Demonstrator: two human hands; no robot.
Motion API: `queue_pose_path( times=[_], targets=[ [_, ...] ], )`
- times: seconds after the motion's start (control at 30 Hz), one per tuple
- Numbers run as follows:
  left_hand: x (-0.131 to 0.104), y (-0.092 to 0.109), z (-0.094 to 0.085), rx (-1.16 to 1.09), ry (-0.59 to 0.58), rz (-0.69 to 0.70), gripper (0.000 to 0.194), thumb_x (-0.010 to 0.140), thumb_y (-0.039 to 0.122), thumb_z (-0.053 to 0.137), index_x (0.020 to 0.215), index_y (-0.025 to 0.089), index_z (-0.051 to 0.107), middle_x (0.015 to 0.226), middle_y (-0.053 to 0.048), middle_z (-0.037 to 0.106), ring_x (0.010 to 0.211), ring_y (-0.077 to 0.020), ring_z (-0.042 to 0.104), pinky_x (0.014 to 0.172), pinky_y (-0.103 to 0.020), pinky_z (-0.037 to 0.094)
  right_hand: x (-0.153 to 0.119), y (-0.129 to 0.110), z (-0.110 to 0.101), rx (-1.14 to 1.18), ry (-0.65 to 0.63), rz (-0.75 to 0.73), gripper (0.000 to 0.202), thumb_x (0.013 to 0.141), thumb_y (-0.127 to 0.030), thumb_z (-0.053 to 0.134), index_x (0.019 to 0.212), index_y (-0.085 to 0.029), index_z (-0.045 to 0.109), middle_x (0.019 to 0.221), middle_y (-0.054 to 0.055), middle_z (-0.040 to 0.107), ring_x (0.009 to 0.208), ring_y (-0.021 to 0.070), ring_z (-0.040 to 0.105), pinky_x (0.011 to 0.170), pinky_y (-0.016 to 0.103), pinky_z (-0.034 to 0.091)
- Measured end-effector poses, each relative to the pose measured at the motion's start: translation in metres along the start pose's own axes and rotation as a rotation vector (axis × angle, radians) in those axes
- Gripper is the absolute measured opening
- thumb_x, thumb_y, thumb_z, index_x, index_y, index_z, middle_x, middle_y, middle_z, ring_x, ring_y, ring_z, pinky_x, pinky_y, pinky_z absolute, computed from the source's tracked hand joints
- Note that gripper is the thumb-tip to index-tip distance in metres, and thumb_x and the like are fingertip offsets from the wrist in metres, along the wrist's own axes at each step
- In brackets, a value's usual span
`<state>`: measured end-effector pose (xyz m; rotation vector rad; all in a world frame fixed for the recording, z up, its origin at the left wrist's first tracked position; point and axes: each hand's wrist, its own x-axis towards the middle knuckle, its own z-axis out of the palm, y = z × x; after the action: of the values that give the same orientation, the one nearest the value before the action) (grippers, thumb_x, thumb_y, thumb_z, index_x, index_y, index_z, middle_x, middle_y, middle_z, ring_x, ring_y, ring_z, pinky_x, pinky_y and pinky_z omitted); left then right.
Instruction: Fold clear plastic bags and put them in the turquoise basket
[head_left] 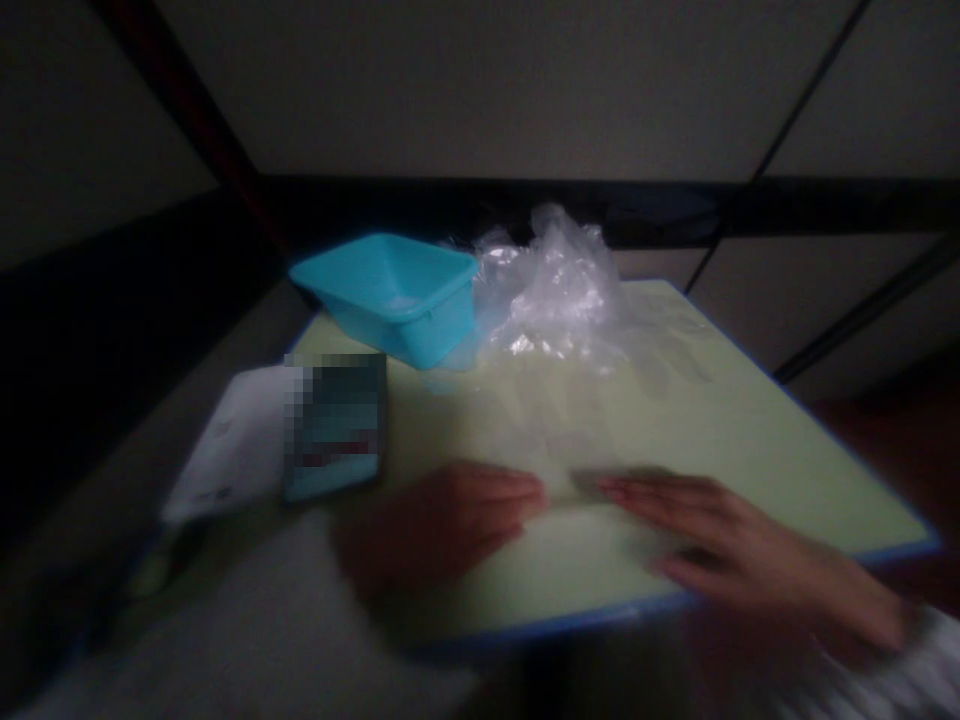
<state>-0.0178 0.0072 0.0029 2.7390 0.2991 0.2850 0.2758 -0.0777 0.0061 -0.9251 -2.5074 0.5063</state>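
Low over the near part of the yellow-green table, both my hands are blurred by motion, with their fingertips pointing toward each other. My left hand has its fingers stretched out side by side, and no held thing shows in it. Across a small gap, my right hand is flat, fingers extended and thumb apart, with nothing visible in its grasp. A crumpled heap of clear plastic lies beyond them at the back of the table. Whether any thin clear plastic lies under my fingers cannot be made out.
A turquoise plastic basin stands at the back left, touching the clear plastic. Nearer on the left lie a dark flat device, partly pixelated, and a white sheet. The table has a blue edge. Panelled walls stand behind.
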Motion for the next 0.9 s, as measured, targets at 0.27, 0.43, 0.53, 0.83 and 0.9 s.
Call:
queue_pose_path(
  times=[0.27, 0.43, 0.53, 0.83, 0.9],
  targets=[
    [-0.001, -0.001, 0.001, 0.076, 0.030, 0.069, 0.035, 0.098, 0.018, 0.034, 0.121, 0.008, 0.058, 0.126, -0.013, 0.062, 0.120, -0.0191, 0.055, 0.106, -0.031, 0.040, 0.014, 0.019, 0.001, 0.016, -0.062, -0.022, 0.045, 0.096, -0.019, 0.041, 0.142, -0.018, 0.040, 0.143, 0.009, 0.046, 0.131, 0.0173, 0.043, 0.108, 0.035, 0.039],
    [0.000, 0.000, -0.001, -0.067, 0.047, 0.008, 0.034, 0.096, 0.020, 0.040, 0.125, 0.010, 0.056, 0.124, -0.012, 0.063, 0.117, -0.0202, 0.057, 0.103, -0.034, 0.043, 0.027, 0.016, -0.001, 0.118, -0.062, -0.059, 0.041, 0.100, -0.030, 0.032, 0.136, -0.017, 0.047, 0.136, 0.013, 0.053, 0.127, 0.0199, 0.049, 0.104, 0.040, 0.043],
    [0.000, 0.000, -0.001, -0.193, 0.083, -0.031, 0.034, 0.095, 0.021, 0.042, 0.124, 0.014, 0.057, 0.124, -0.010, 0.063, 0.115, -0.0198, 0.058, 0.102, -0.033, 0.044, 0.030, 0.014, -0.005, 0.176, -0.065, -0.044, 0.047, 0.100, -0.040, 0.027, 0.133, -0.015, 0.050, 0.129, 0.016, 0.058, 0.120, 0.0229, 0.055, 0.098, 0.042, 0.047],
    [0.003, -0.010, -0.005, -0.489, 0.157, -0.237, 0.030, 0.095, 0.027, 0.042, 0.108, 0.018, 0.068, 0.107, -0.007, 0.071, 0.098, -0.0207, 0.065, 0.088, -0.031, 0.047, 0.038, 0.021, -0.018, 0.384, -0.064, 0.239, 0.043, 0.095, -0.051, 0.036, 0.108, -0.024, 0.067, 0.094, 0.005, 0.071, 0.087, 0.0221, 0.066, 0.077, 0.035, 0.053],
    [0.005, -0.017, -0.004, -0.597, 0.169, -0.363, 0.030, 0.093, 0.031, 0.044, 0.096, 0.018, 0.071, 0.096, -0.004, 0.073, 0.087, -0.0191, 0.066, 0.079, -0.029, 0.049, 0.046, 0.025, -0.021, 0.458, -0.044, 0.325, 0.041, 0.092, -0.053, 0.042, 0.094, -0.025, 0.071, 0.084, 0.004, 0.069, 0.081, 0.0222, 0.065, 0.073, 0.035, 0.053]
  ],
)
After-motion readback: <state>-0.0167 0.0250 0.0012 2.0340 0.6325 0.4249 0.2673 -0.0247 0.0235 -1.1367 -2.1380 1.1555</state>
